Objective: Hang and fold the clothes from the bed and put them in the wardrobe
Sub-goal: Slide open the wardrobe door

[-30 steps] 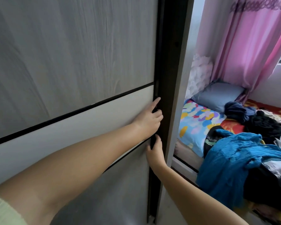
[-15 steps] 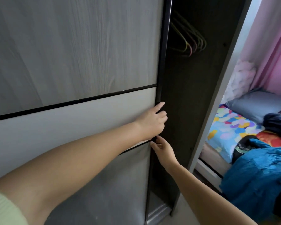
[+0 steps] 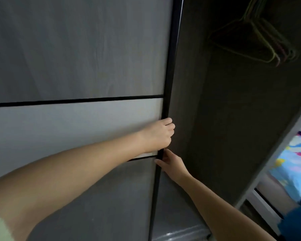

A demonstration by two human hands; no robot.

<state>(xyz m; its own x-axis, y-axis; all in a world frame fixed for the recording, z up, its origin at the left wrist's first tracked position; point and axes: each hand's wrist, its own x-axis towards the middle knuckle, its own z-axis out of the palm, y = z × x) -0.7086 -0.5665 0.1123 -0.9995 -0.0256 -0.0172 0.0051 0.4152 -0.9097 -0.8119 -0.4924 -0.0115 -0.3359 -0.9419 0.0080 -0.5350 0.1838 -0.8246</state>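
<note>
The grey sliding wardrobe door (image 3: 76, 58) fills the left of the view, with a black frame along its right edge. My left hand (image 3: 159, 134) grips that edge, fingers curled round it. Just below, my right hand (image 3: 170, 165) holds the same edge, thumb on the front and fingers behind the frame. To the right, the dark wardrobe interior (image 3: 224, 119) stands open. Several empty hangers (image 3: 261, 42) hang at its top. A corner of the blue garment (image 3: 297, 223) on the bed shows at the bottom right.
The wardrobe's grey side panel (image 3: 261, 173) runs diagonally at the right. Beyond it lies the bed with a colourful patterned sheet (image 3: 292, 162). A pale floor strip (image 3: 179, 233) shows at the wardrobe's bottom.
The door has slid further left under both hands, baring more of the wardrobe interior and the hangers. The view has swung left, so most of the bed has left the frame.
</note>
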